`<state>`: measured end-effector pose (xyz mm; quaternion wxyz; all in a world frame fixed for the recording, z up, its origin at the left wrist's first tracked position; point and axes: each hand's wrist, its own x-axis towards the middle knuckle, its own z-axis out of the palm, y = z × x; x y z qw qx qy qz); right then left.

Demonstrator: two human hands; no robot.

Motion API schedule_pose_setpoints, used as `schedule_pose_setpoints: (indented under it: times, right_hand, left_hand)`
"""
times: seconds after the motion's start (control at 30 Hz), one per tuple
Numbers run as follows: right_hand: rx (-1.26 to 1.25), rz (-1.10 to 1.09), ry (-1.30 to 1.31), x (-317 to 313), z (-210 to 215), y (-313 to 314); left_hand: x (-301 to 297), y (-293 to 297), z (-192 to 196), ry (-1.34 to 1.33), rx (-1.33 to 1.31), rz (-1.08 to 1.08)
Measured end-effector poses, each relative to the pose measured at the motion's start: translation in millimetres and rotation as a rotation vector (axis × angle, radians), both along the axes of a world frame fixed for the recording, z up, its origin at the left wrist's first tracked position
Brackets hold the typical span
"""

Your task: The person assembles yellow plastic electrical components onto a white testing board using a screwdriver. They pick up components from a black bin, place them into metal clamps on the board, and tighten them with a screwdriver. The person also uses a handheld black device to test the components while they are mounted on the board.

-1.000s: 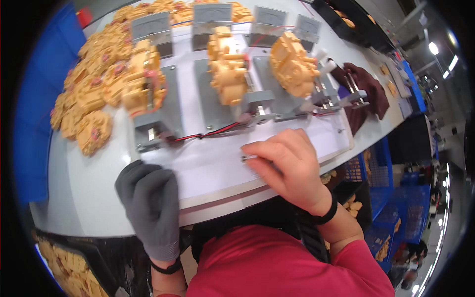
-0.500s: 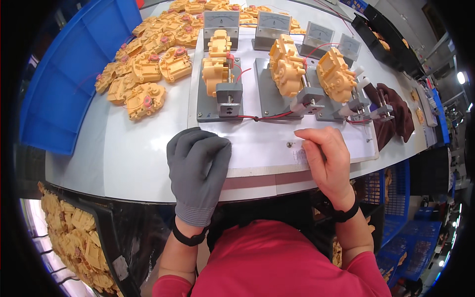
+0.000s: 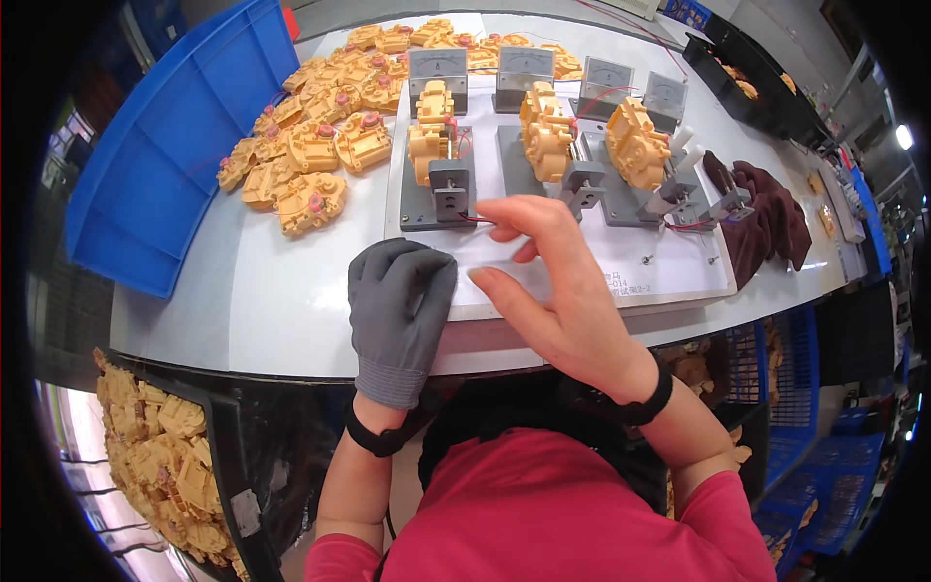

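Observation:
My left hand (image 3: 400, 315), in a grey knit glove, rests at the front edge of the white board (image 3: 485, 242). Its fingers are curled in, and the palm side is hidden. My bare right hand (image 3: 558, 291) reaches left across the board, thumb and fingers apart with nothing between them. Its fingertips are near the red wire of the left test fixture (image 3: 449, 189); I cannot tell whether they touch. Yellow plastic gear housings sit on the left fixture (image 3: 432, 145), the middle fixture (image 3: 546, 136) and the right fixture (image 3: 635, 145).
Analog meters (image 3: 525, 73) stand behind the fixtures. Many yellow housings (image 3: 310, 199) are heaped left and behind, beside a blue bin (image 3: 160, 155). A dark brown cloth (image 3: 771, 209) lies at right, with a black tray (image 3: 747, 78) beyond. Below the table, a black crate (image 3: 228, 466) holds more housings.
My right hand has swung left and forward toward the left fixture, its thumb and fingers spreading. My left hand stays curled in nearly the same place. The view has shifted slightly.

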<state>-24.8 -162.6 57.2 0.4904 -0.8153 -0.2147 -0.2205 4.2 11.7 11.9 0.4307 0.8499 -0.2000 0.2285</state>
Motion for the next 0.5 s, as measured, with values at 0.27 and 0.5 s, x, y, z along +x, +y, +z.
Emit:
schedule_pose_setpoints:
  times: [0.27, 0.5]
  right_hand:
    - [0.27, 0.017, 0.11, 16.3, -15.7, 23.6]
    - [0.264, -0.005, 0.103, 17.5, -18.2, 24.4]
  left_hand:
    - [0.8, 0.8, 0.7, -0.012, -0.007, -0.007]
    - [17.8, 21.5, 15.8, 0.363, -0.185, -0.167]
